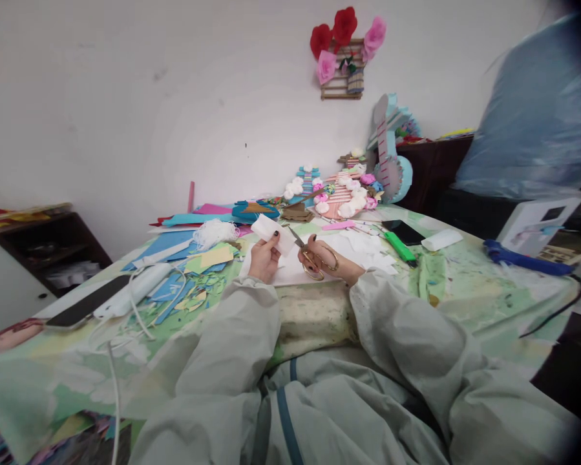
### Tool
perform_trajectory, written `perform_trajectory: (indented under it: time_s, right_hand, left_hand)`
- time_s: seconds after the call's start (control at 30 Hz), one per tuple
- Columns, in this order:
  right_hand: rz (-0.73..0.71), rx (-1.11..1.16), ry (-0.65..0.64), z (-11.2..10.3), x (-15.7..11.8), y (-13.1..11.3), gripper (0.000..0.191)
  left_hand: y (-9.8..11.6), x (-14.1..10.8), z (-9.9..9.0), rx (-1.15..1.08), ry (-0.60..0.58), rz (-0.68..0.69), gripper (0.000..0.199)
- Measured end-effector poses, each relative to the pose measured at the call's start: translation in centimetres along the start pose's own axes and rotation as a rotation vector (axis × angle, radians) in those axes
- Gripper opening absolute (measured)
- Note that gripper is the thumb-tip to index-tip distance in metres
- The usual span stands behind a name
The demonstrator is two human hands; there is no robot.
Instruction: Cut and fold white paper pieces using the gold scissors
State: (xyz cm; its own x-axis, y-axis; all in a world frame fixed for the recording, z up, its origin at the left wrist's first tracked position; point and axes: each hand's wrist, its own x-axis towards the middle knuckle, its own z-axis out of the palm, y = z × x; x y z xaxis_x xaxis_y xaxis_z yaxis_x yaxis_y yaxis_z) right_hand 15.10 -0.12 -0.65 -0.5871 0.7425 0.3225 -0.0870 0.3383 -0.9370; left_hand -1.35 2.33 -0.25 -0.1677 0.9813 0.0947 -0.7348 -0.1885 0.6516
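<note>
Between the thumb and fingers of my left hand (265, 258) is a piece of white paper (267, 227), raised above the table. My right hand (329, 255) grips a pair of scissors (297, 237) with gold-coloured handles, its fingers at the loops. The blades point up and left, close to the paper's right edge; whether they touch it I cannot tell. Beneath both hands lies a larger white sheet (295, 276). White paper scraps (368, 248) are spread just right of my right hand.
Left of my hands are a ball of white string (216, 234), coloured paper scraps (193, 294), a phone (89, 302) and a white cable (137, 303). On the right lie a green cutter (399, 247), a dark phone (402, 232) and a blue glue gun (527, 257). Paper-flower crafts (341, 197) stand behind.
</note>
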Motion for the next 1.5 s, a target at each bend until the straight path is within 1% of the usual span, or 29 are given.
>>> perform_trajectory:
  time_s: [0.13,0.33,0.5,0.6,0.7,0.8,0.9,1.0,1.1,1.2,1.37,1.5]
  right_hand:
    - [0.033,0.054,-0.051,0.0,0.1,0.1,0.066]
    - [0.043,0.149,-0.081,-0.3,0.6,0.5,0.067]
    - [-0.006,0.196,-0.09,-0.4,0.6,0.8,0.063]
    - [-0.013,0.191,-0.068,-0.3,0.6,0.8,0.064]
    - [-0.042,0.131,-0.004,-0.1,0.6,0.8,0.062]
    - [-0.072,0.061,0.049,0.2,0.6,0.9,0.061]
    - [-0.085,0.053,0.062,0.3,0.8,1.2,0.06]
    - [-0.082,0.071,0.061,0.3,0.8,1.3,0.061]
    - [-0.033,0.115,0.037,0.2,0.8,1.4,0.068]
    - [0.01,0.189,-0.013,0.1,0.8,1.4,0.071]
    - [-0.001,0.224,-0.048,0.4,1.0,1.3,0.065]
    - [-0.045,0.248,-0.06,0.4,1.2,1.3,0.06]
  left_hand:
    - [-0.1,-0.1,0.0,0.022,-0.029,-0.008,0.024]
    - [-0.4,-0.1,-0.2,0.072,-0.095,-0.035,0.016]
    - [-0.3,-0.4,-0.1,0.105,-0.115,-0.051,0.016]
    - [-0.3,-0.5,0.0,0.099,-0.119,-0.06,0.017]
    - [-0.2,-0.4,0.0,0.075,-0.109,-0.061,0.018]
    - [-0.2,-0.3,0.0,0.054,-0.088,-0.033,0.018]
    - [-0.2,-0.3,0.1,0.059,-0.068,-0.006,0.014]
    - [-0.2,-0.4,0.1,0.047,-0.083,-0.013,0.014]
    - [-0.2,-0.4,0.1,0.039,-0.106,-0.035,0.014]
    - [-0.3,-0.4,0.0,0.066,-0.139,-0.053,0.013]
    - [-0.4,-0.4,-0.1,0.096,-0.185,-0.071,0.018]
    - [-0.5,-0.5,-0.2,0.117,-0.227,-0.095,0.019]
